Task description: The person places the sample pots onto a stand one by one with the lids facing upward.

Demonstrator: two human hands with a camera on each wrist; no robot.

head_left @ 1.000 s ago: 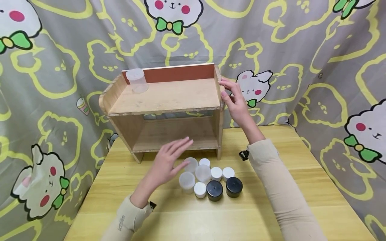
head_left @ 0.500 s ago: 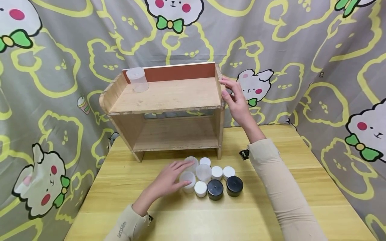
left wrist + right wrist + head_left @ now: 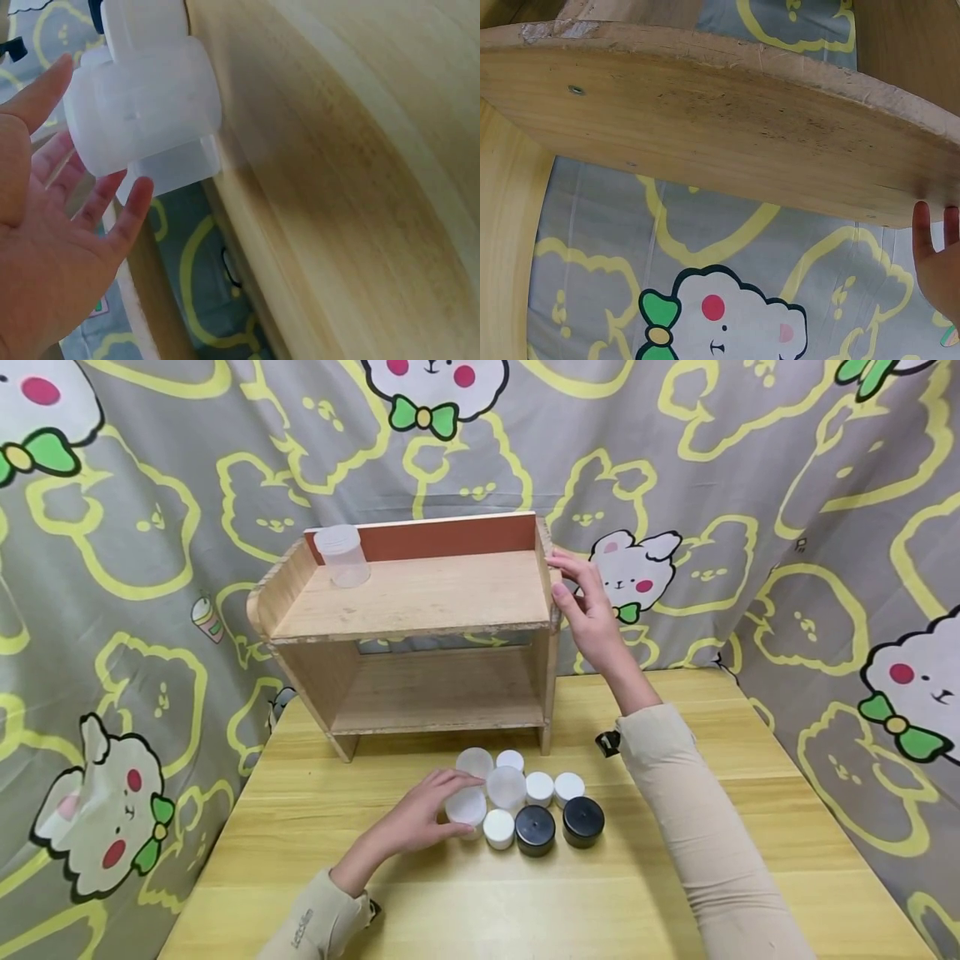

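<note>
My left hand [image 3: 420,814] is at the left end of a cluster of lidded jars on the table. Its thumb and fingers spread around a frosted plastic jar [image 3: 465,807]. The left wrist view shows the thumb apart from that jar [image 3: 142,112], with the fingers below and behind it. Two more frosted jars, one at the back [image 3: 475,762] and one in the middle [image 3: 506,787], stand beside it. Higher up, my right hand [image 3: 596,618] touches the right side panel of a wooden shelf unit [image 3: 420,597]; in the right wrist view its fingertips meet the panel's outer face [image 3: 780,142].
Several small white-lidded jars [image 3: 498,829] and two black-lidded jars [image 3: 535,829] stand close together to the right of the left hand. Another frosted jar [image 3: 345,560] stands on the shelf's upper board, at the left. A patterned curtain [image 3: 825,610] surrounds the wooden table [image 3: 750,777].
My left hand has come down from above the table to the leftmost frosted jar, its fingers now around it. The right hand has stayed at the shelf's side panel.
</note>
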